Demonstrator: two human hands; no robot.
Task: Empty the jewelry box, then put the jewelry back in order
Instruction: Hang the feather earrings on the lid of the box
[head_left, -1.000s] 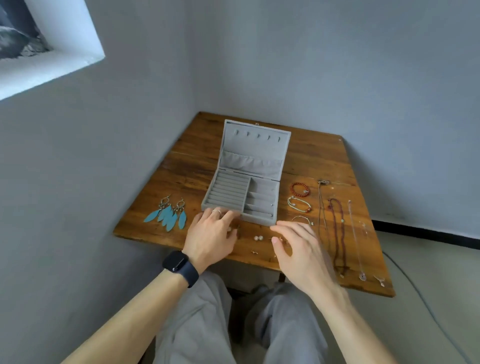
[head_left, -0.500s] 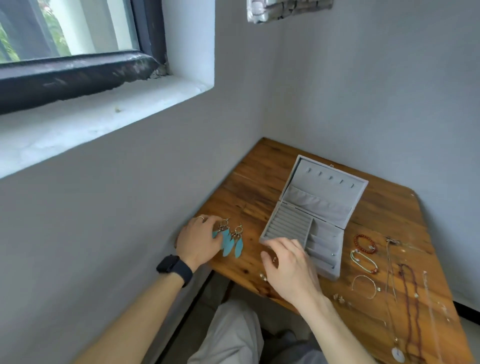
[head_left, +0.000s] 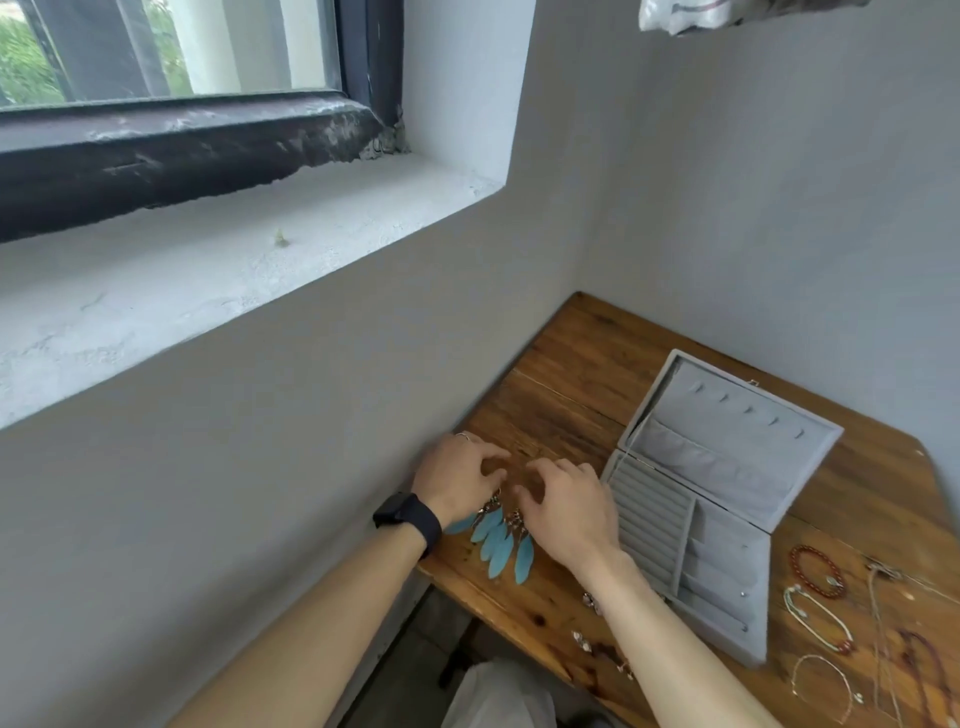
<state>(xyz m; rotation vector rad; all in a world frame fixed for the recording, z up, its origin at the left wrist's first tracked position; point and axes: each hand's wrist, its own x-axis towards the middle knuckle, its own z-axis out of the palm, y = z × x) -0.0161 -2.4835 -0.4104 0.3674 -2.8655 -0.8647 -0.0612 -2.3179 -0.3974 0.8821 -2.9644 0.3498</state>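
Observation:
A pair of blue feather earrings (head_left: 500, 540) lies near the table's left edge. My left hand (head_left: 457, 480), with a ring and a black watch, curls its fingers over the metal top of one earring. My right hand (head_left: 569, 512) curls over the top of the other, thumb beside its hook. The pinch points are hidden under the hands. Just right of my right hand the grey jewelry box (head_left: 727, 452) stands open, its ring rolls and compartments bare except for one tiny stud.
The wooden table (head_left: 566, 374) sits in a wall corner below a window sill. Right of the box lie a red bead bracelet (head_left: 810, 571), a thin bangle (head_left: 818, 618), a silver bracelet (head_left: 823, 680) and chains. Small earrings (head_left: 587, 600) lie near the front edge.
The view has swung left and closer. My right hand moved from the front of the box to the feather earrings, joining my left hand, which has curled over their tops.

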